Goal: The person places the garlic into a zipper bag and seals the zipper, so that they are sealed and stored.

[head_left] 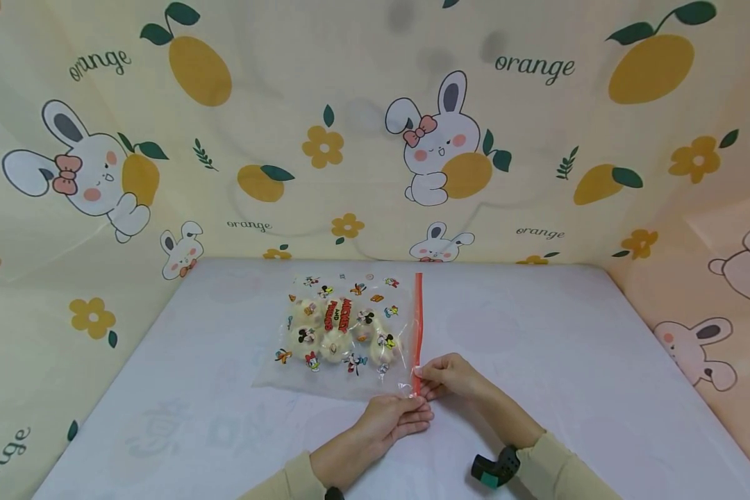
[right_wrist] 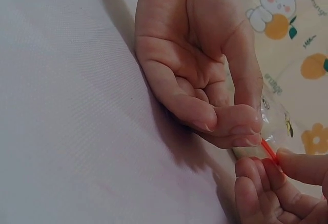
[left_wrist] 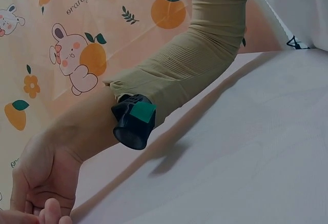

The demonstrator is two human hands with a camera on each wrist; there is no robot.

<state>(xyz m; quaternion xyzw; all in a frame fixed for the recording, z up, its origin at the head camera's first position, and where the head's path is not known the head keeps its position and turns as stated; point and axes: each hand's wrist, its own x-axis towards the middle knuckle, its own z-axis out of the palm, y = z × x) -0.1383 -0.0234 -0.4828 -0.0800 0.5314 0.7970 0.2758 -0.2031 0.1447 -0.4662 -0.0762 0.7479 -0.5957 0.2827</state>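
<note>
A clear zip bag printed with cartoon figures lies flat, its red zip strip along the right side. Several pale roundish things show through the plastic. My left hand pinches the near end of the strip between thumb and fingers. Just above it, my right hand grips the same strip with thumb and fingertips. In the right wrist view, the right hand has curled fingers close to the left hand, with a short piece of red strip between them.
The bag lies on a table with a white cloth. Behind and beside it hangs a cream curtain printed with rabbits and oranges. A black wrist device with a green patch sits at the right sleeve.
</note>
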